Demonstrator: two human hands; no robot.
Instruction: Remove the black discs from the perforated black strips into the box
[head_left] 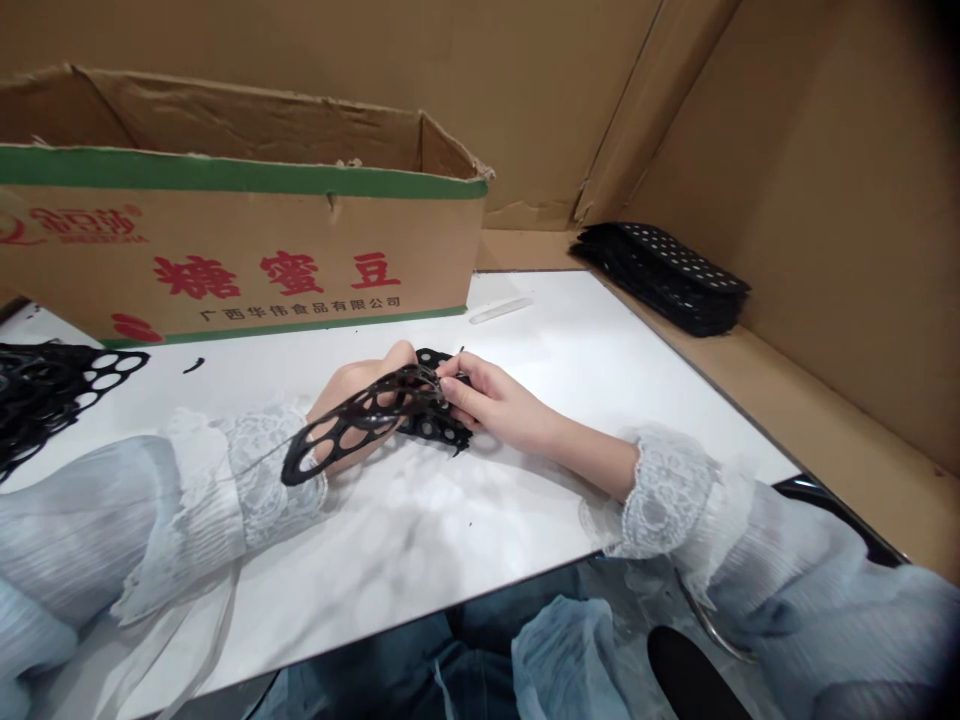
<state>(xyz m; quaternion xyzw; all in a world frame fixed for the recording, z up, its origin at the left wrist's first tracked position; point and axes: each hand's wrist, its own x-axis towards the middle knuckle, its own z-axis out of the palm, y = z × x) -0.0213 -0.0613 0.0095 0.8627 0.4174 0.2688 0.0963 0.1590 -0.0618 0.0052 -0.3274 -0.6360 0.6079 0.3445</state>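
Observation:
Above the white table, my right hand pinches a thin black perforated sheet between thumb and fingertips. Its row of large round holes droops leftward across my left hand. My left hand is closed, with its fingers partly hidden behind the black material. Between and beneath both hands lies a black piece with small round holes, close to the table surface. Whether the two black parts are still joined, I cannot tell.
A large cardboard box stands at the back left. At the left edge lies a heap of black holed scraps. Stacked black dotted sheets rest on the right ledge. A clear plastic stick lies near the box.

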